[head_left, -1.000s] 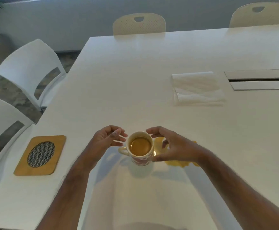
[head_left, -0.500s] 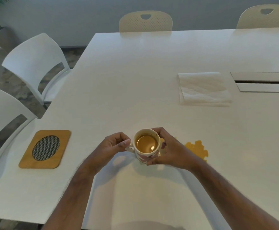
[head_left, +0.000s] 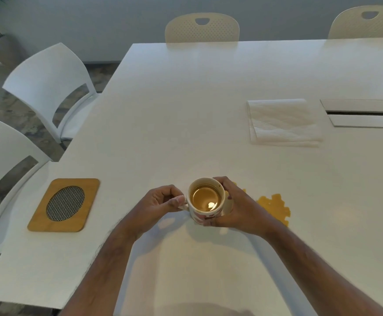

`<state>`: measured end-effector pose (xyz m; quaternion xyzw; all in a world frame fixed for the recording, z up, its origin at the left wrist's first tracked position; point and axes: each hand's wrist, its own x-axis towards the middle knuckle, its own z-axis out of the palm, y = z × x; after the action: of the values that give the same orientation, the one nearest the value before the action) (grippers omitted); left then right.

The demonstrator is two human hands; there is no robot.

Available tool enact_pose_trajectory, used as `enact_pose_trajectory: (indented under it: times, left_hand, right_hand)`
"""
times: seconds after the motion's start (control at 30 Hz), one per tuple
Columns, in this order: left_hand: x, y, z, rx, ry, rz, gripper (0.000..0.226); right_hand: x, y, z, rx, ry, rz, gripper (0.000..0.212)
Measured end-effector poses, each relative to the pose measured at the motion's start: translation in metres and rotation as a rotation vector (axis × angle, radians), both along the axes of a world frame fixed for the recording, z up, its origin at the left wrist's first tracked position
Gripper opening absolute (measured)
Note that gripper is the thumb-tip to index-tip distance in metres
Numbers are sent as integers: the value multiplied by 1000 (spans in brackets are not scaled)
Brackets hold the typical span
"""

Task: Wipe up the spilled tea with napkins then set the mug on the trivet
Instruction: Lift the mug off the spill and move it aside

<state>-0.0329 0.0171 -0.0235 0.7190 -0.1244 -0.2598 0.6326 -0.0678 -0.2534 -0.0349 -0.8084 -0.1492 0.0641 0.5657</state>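
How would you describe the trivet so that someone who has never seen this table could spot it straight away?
Start at the big white table and go to its near left edge, beside the white chairs. The trivet lies flat there, left of the mug that both hands hold. It is the only wooden thing: a tan rounded square with a dark woven oval in its middle.

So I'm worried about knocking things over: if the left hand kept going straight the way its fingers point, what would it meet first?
The left hand points right, already pinching the mug handle, so it would push the mug body first, with the right hand cupping its far side.
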Motion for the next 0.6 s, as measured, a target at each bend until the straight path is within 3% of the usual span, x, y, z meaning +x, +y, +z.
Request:
enact_pose_trajectory:
  times: [0.6]
  left_hand:
    - [42,10,27,-49,-87,8,30]
  right_hand:
    - [36,12,29,-118,-68,-17,91]
